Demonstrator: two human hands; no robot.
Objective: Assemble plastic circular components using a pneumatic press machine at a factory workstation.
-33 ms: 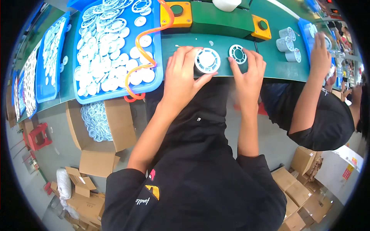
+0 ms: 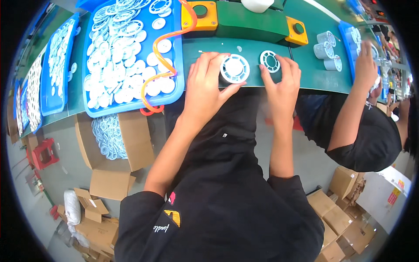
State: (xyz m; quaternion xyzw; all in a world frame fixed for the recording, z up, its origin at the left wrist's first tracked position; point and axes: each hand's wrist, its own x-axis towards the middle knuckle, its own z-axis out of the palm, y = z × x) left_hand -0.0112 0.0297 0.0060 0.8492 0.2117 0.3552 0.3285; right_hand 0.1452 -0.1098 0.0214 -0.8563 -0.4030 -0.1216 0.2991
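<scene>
At the table's near edge, my left hand [image 2: 205, 91] is closed around the side of a round pale-blue plastic part with a slotted rim and a white disc [image 2: 234, 68] in its middle. The thumb lies at its near side, the fingers at its left. To the right, my right hand [image 2: 281, 83] pinches a smaller-looking pale-blue slotted ring [image 2: 270, 61] between thumb and fingers. Dark shows through its openings. The two parts are apart, both facing up. What lies beneath each one is mostly hidden.
A blue tray [image 2: 177, 94] of white discs and slotted rings is at my left, an orange coiled hose [image 2: 156, 48] across it. Ahead stands a green machine [image 2: 251, 24] with yellow button boxes [image 2: 297, 31]. Pale cylindrical housings [image 2: 323, 51] and a co-worker's arm [image 2: 349, 109] are at right.
The co-worker's hand at the right has shifted slightly nearer and is blurred. My own hands and the parts in them look almost the same.
</scene>
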